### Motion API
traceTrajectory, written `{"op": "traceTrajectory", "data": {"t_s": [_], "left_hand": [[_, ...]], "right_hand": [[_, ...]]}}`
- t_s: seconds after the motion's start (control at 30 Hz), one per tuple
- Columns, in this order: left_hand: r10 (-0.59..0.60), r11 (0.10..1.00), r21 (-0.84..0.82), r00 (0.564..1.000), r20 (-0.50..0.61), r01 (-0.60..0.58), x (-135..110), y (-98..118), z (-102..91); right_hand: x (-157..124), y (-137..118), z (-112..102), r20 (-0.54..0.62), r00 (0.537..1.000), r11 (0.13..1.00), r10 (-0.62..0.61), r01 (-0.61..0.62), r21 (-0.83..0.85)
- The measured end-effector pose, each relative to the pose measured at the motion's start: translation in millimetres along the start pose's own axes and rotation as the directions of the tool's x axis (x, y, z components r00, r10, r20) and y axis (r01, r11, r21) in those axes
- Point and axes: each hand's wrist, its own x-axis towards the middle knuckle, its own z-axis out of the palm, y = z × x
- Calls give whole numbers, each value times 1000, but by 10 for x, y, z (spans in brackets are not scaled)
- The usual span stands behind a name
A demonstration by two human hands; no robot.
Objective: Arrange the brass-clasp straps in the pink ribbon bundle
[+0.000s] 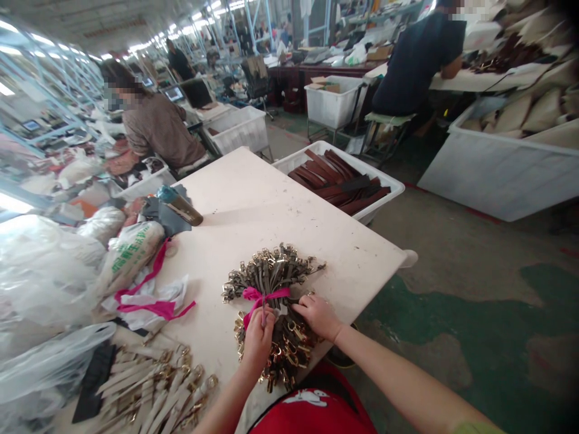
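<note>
A thick bundle of dark olive straps (266, 276) with gold metal clasps lies fanned out at both ends near the table's front edge. A bright pink cloth strip (274, 293) runs round its middle. My left hand (259, 337) is closed at the left side of the tie, with a thin pen-like tool (263, 310) upright between the fingers; its exact kind is unclear. My right hand (319, 316) curls over the bundle's right side, fingers closed on the straps. A small white scrap (281, 308) shows between the hands.
Beige straps with gold clasps (154, 386) lie at the left front, beside a black strip (94, 383). Plastic bags (45, 259), pink strips (154, 307) and a bottle (181, 206) line the left side. A white bin (393, 184) holding brown strips adjoins the far table edge. Co-workers sit beyond.
</note>
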Motion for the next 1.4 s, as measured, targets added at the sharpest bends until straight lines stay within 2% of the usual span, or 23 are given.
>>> {"op": "traceTrajectory", "data": {"t_s": [0.13,0.27,0.4,0.57,0.77,1.0,1.2,1.4], "left_hand": [[2,1000,5,1000,-6,-2,-7,28,26],[-10,1000,12,999,-40,10,-25,54,58],[-8,1000,29,998,-66,10,-42,57,95],[12,998,62,995,-101,-6,-70,8,146],[0,998,66,992,-127,8,-93,19,159],[-14,997,71,989,-148,25,-81,64,188],[-18,997,72,989,-144,29,-98,73,201],[-11,998,61,988,-154,20,-116,57,196]], "right_hand": [[36,75,-66,40,991,990,-131,133,-42],[132,165,-161,114,943,945,-312,320,-61],[233,192,-187,170,914,921,-369,384,-67],[273,157,-148,221,921,938,-320,341,-62],[182,114,-183,257,931,960,-259,278,-41],[134,-107,-239,270,956,991,-112,129,-45],[152,-216,-292,340,940,999,-25,31,-10],[69,-227,-347,446,894,998,45,-61,21]]}}
